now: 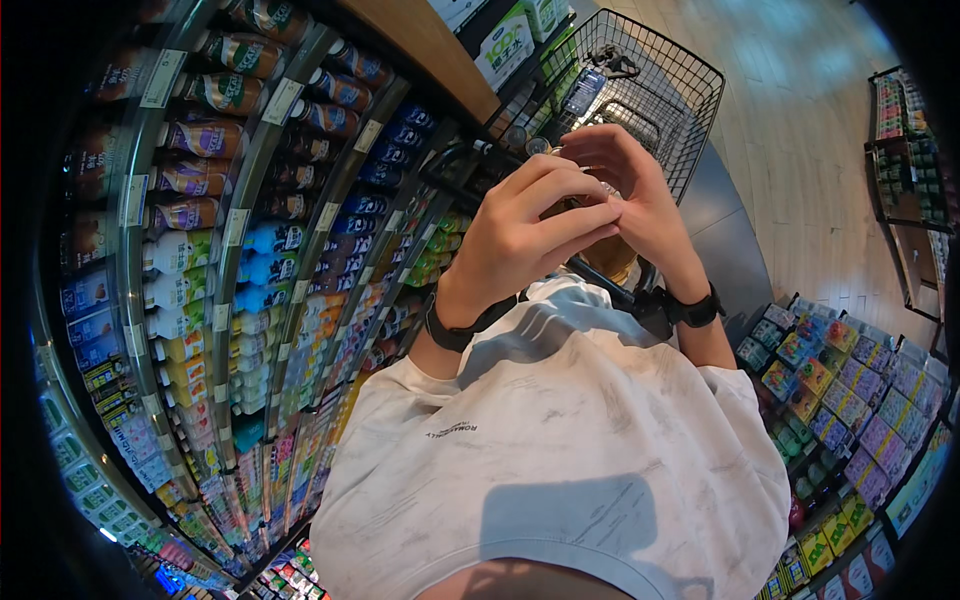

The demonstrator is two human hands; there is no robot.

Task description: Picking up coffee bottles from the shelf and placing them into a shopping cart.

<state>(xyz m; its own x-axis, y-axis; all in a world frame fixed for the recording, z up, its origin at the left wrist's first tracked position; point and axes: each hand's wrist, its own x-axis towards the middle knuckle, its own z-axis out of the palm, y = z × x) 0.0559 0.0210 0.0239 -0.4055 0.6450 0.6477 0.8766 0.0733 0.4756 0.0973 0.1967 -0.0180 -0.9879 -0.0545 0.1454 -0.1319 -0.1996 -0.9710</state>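
Observation:
My left hand (534,217) and my right hand (630,187) meet in front of my chest, fingers curled, with fingertips touching near the middle. Something small and shiny shows between them, but the fingers cover most of it, and I cannot tell what it is or which hand has it. A yellowish-brown rounded thing (609,259) shows just below the hands. Black bands circle both wrists. Beyond the hands stands a black wire shopping cart (694,82); a phone (585,91) with a lit screen and a small dark item (615,61) are at its far part.
Shelves of bottled drinks (199,176) with price tags rise close on the left. Cartons (506,45) stand beside the cart's far end. A display of packaged goods (847,375) is at the lower right, and another rack (904,172) stands across the wooden floor (795,150).

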